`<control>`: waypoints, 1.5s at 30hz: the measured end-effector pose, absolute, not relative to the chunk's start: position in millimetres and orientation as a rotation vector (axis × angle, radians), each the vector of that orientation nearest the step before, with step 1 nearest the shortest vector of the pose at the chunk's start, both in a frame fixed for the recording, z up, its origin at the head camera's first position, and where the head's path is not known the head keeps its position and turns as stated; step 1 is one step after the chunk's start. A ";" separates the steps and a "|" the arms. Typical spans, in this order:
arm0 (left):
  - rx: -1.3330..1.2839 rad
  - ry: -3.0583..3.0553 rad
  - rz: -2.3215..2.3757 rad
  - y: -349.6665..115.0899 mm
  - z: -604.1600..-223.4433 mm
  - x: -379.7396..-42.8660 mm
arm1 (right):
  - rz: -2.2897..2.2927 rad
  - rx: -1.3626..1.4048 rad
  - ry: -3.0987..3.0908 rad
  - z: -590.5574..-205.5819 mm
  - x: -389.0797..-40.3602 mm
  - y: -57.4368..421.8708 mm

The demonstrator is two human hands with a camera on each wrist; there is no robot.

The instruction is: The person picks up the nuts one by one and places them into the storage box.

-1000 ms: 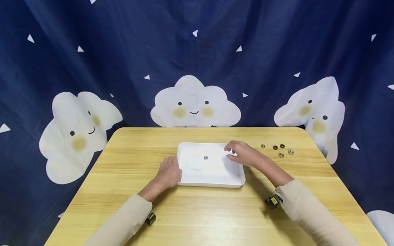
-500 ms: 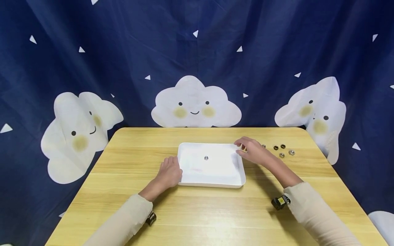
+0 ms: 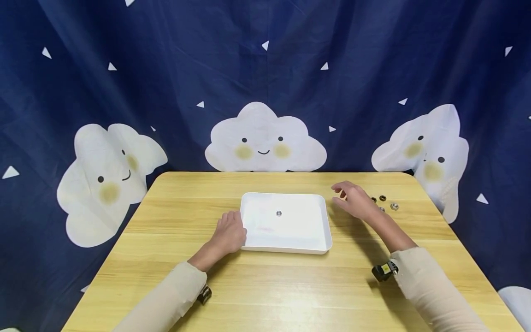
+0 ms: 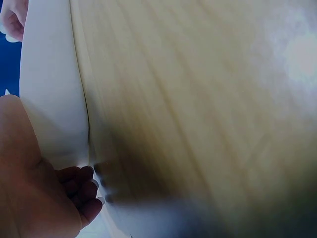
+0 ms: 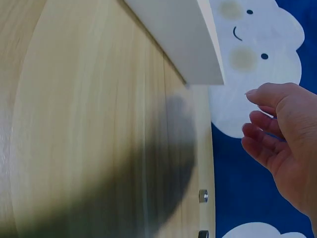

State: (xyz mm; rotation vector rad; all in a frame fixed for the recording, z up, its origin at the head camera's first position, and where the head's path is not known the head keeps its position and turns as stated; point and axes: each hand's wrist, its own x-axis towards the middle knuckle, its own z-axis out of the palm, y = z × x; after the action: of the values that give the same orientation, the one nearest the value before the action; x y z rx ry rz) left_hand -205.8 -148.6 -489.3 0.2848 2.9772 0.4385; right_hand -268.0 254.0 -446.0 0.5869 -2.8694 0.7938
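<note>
A white rectangular tray (image 3: 298, 228) lies on the wooden table with one small silver nut (image 3: 279, 213) inside. My left hand (image 3: 227, 233) holds the tray's left edge; its curled fingers (image 4: 81, 188) show beside the white wall in the left wrist view. To the right of the tray, my right hand (image 3: 354, 200) hovers above the table, fingers loosely bent and thumb apart, with nothing between them. Just past it lie several nuts, including a silver nut (image 3: 394, 206) and a dark nut (image 3: 382, 198). The hand and wrist partly hide the others.
The table (image 3: 269, 286) has its far edge against a dark blue curtain (image 3: 265, 83) printed with clouds. In the right wrist view, a silver nut (image 5: 203, 196) sits near the table's edge, below the tray's corner.
My right hand has moved right, from over the tray to beside it, and now covers part of the nut group. My left hand and the tray have stayed in place.
</note>
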 end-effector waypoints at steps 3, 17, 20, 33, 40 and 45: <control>0.287 2.981 0.436 -149.0 -490.2 -205.6 | 0.787 0.555 -2.867 -447.6 -268.7 259.3; 0.257 2.972 0.427 -148.4 -490.3 -206.8 | 0.762 0.457 -2.890 -454.1 -270.4 275.2; 0.260 2.971 0.435 -148.5 -489.9 -206.3 | 0.759 0.443 -2.897 -455.7 -271.0 278.4; 0.266 2.967 0.439 -147.8 -488.6 -205.7 | 0.741 0.425 -2.883 -459.7 -272.1 290.7; 0.274 2.975 0.457 -148.3 -488.7 -205.1 | 0.743 0.416 -2.882 -461.8 -270.0 299.3; 0.276 2.978 0.458 -148.3 -489.4 -205.4 | 0.738 0.398 -2.911 -463.1 -269.6 303.3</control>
State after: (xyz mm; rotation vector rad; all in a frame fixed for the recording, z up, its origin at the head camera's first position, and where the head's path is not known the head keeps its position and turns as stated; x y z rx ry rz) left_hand -205.4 -148.3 -489.4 0.2763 2.9776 0.4580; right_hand -269.6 303.3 -463.1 0.3983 -2.9108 0.7383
